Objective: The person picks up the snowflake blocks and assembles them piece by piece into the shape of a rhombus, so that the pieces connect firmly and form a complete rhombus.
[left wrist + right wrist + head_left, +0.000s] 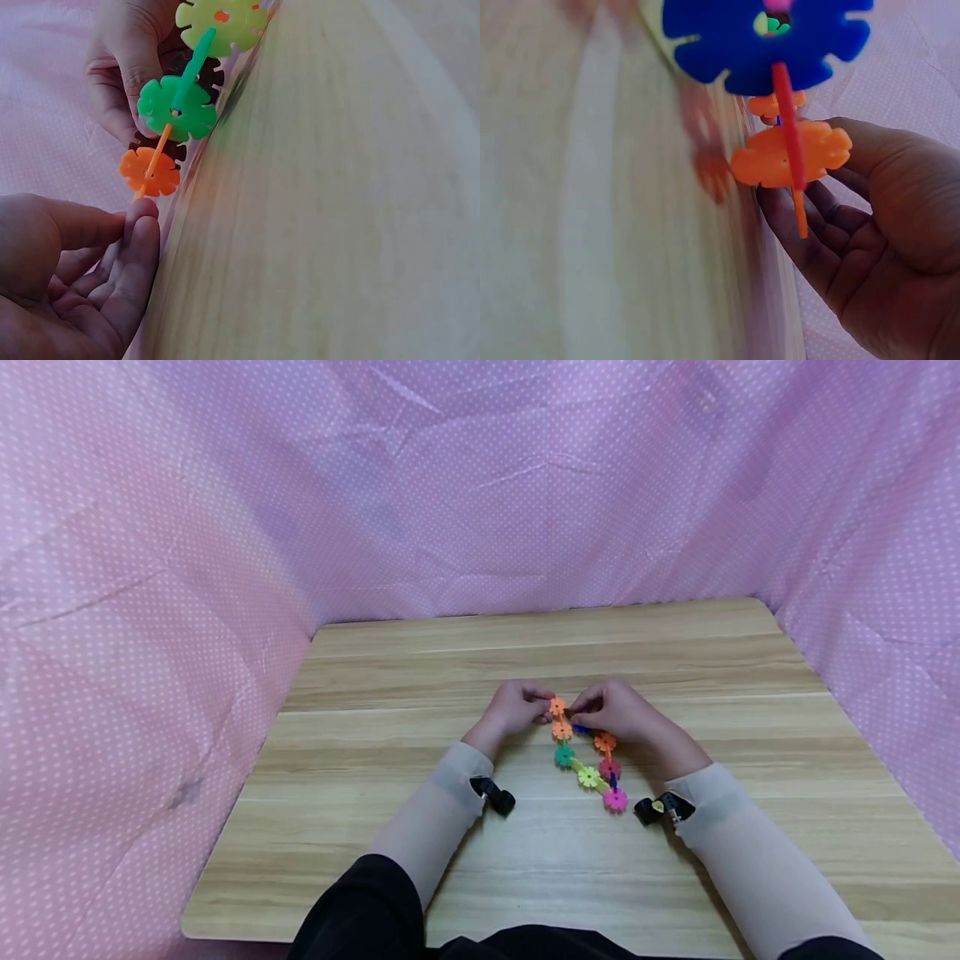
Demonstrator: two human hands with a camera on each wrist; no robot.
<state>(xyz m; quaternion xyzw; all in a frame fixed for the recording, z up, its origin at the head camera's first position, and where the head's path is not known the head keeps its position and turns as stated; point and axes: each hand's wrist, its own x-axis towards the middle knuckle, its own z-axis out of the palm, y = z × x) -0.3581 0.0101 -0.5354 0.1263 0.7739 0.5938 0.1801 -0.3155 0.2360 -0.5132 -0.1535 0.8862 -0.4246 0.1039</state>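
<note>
A chain of flower-shaped interlocking plastic discs forms a loop between the two hands in the head view. My left hand point(512, 707) pinches an orange disc point(557, 707) at the loop's far left corner. Opposite it, my right hand point(618, 708) pinches the chain beside a dark brown disc point(208, 79), seen in the left wrist view. Green point(565, 755) and yellow-green point(588, 777) discs run down the left side to a pink one point(615, 800) nearest the body. A red disc point(609, 769) and another orange disc point(604, 742) make up the right side. A blue disc point(765, 45) looms large in the right wrist view.
The loop lies over a light wood-grain table point(360, 710) with rounded corners. Pink polka-dot cloth point(480, 485) hangs behind it and at both sides. Black wrist cameras point(495, 797) are strapped over the beige sleeves.
</note>
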